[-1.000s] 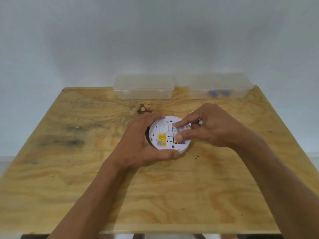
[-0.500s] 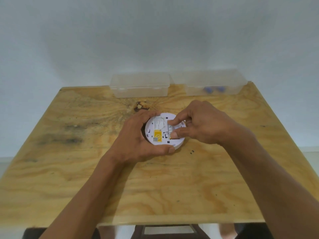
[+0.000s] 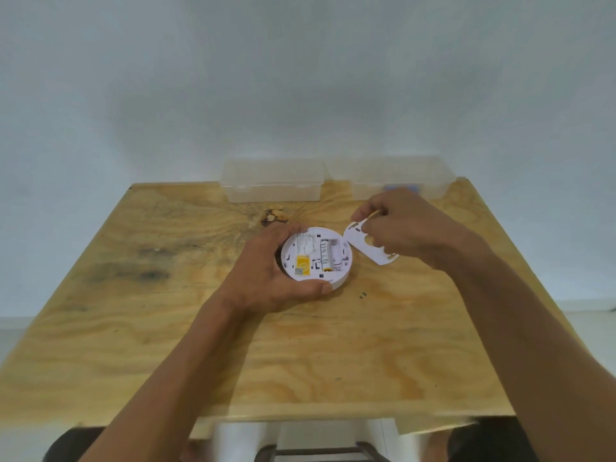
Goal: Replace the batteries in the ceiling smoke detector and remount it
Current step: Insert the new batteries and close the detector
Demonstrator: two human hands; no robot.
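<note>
One battery has been lifted out by the right hand (image 3: 400, 228), fingers pinched on it above the plate (image 3: 363, 246). The detector (image 3: 316, 258), one cell left, is gripped by the left hand (image 3: 266, 275) on the surface (image 3: 166, 328).

Two clear boxes (image 3: 272, 180) (image 3: 396, 176), one detector (image 3: 316, 258), one battery (image 3: 325, 257), one mounting plate (image 3: 366, 246), two hands (image 3: 270, 278) (image 3: 406, 228).

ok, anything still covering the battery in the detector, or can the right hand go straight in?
Nothing visible covers it. The mounting plate is off and held in the right hand, beside the detector. The battery lies exposed in its bay. The left hand grips only the rim. But the right hand is occupied by the plate.
</note>
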